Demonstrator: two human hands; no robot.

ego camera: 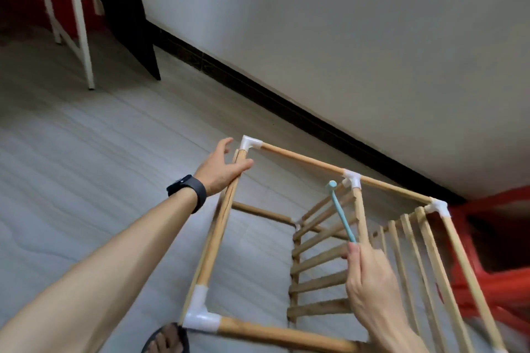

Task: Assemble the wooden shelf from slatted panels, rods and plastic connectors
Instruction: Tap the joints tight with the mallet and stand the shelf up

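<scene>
Your left hand (222, 166) lies with straight fingers against the left top rod (219, 226), just short of the far-left corner connector (251, 145); it braces the rod rather than gripping it. Your right hand (370, 281) pinches the lower end of a slim blue tool (342, 212), whose small head sits just beside the tee connector (352, 179) at the middle of the back rod (304, 159). Your hands are well apart, one on each side of the shelf frame (468, 272), which stands on the floor (86, 180) near the wall.

Because you hold the tool by its tail, a tap at the tee may glance off and land on the rod or on the lower slatted panel (318, 266) beneath it. With only flat fingers steadying the far side, a knock could make the frame skid on the smooth floor or twist, and that could loosen the push-fit corners. Your fingertips are also close enough to the corner connector to be nipped if that joint shifts. The red stool (493, 238) sits right beside the frame and could snag it.

Much of the picture is blurred. You cannot tell what kind of tool the blue one is, or whether its head touches the tee. How deep the rods sit in any connector is not visible. Your right forearm and the picture's edge hide the near-right corner, and the right slatted panel (428, 235) runs out of view. Its fixings and the frame's feet cannot be made out.
</scene>
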